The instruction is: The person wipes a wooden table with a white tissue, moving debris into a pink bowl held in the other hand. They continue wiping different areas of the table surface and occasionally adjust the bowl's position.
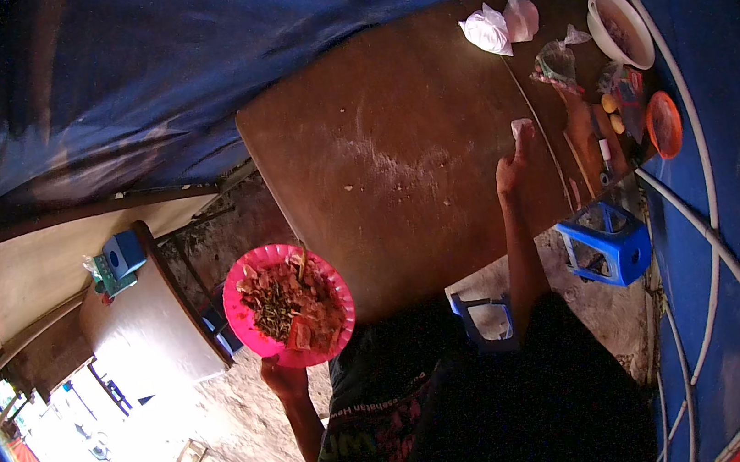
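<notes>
My left hand (282,378) holds a pink scalloped plate (235,317) by its near rim, beside the table's left edge. On the plate lie pale and reddish chopped pieces, a heap of darker bits and a small red packet (299,333); the foods cannot be told exactly. My right hand (513,168) is over the brown table (411,226), its fingers on a small whitish piece (523,128). White powdery traces and crumbs lie on the tabletop to the left of that hand.
At the table's right end are a bag of white powder (487,30), a pinkish bag (522,18), a white basin (637,39), yellow fruits (609,104) and an orange bowl (665,125). Blue plastic stools (633,254) stand below. Another table (146,328) is at left.
</notes>
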The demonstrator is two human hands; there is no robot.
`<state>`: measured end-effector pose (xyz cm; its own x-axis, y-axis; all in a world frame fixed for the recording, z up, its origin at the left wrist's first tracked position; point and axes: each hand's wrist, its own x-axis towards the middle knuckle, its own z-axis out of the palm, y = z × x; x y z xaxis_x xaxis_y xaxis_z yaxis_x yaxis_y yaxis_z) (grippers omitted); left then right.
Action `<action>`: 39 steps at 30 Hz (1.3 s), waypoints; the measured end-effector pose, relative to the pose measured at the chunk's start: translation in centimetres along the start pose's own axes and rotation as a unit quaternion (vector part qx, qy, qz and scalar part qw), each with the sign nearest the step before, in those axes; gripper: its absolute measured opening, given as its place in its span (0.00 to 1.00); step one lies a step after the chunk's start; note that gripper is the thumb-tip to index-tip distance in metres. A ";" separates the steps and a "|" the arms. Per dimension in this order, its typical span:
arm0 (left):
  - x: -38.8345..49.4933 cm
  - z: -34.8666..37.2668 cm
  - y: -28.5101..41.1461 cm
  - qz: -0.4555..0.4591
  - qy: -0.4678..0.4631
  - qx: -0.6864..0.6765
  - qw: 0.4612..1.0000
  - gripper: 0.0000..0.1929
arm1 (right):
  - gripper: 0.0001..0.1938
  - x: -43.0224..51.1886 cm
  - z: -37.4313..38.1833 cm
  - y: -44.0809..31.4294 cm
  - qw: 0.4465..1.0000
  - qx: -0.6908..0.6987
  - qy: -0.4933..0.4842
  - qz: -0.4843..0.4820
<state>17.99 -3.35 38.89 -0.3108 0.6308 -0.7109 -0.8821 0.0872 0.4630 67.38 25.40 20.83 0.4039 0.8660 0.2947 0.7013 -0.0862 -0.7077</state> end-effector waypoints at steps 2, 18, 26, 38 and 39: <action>-0.5 -0.5 -0.3 0.007 -0.048 0.000 0.999 0.35 | 0.39 -2.2 1.0 0.3 0.987 -0.124 0.047 -0.088; 2.3 -9.2 4.0 -0.011 -0.042 -0.050 0.998 0.33 | 0.29 -14.0 5.6 -11.0 0.995 0.092 0.020 -0.016; 7.8 -12.7 14.5 -0.039 -0.126 -0.011 0.991 0.30 | 0.23 -19.2 14.4 -14.1 0.991 0.041 0.015 -0.123; 14.7 -13.0 19.1 -0.083 -0.100 0.055 0.990 0.27 | 0.19 -20.4 5.2 -24.0 0.699 0.660 -0.073 0.266; 15.2 -12.7 19.0 -0.084 -0.070 0.063 0.992 0.26 | 0.19 -20.3 3.4 -24.6 0.683 0.673 -0.074 0.274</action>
<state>-8.04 -1.90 30.18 -0.1031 0.6989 -0.7077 -0.8634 0.2904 0.4126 39.99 11.62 30.08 0.2551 0.9344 -0.2486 -0.7471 0.0273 -0.6642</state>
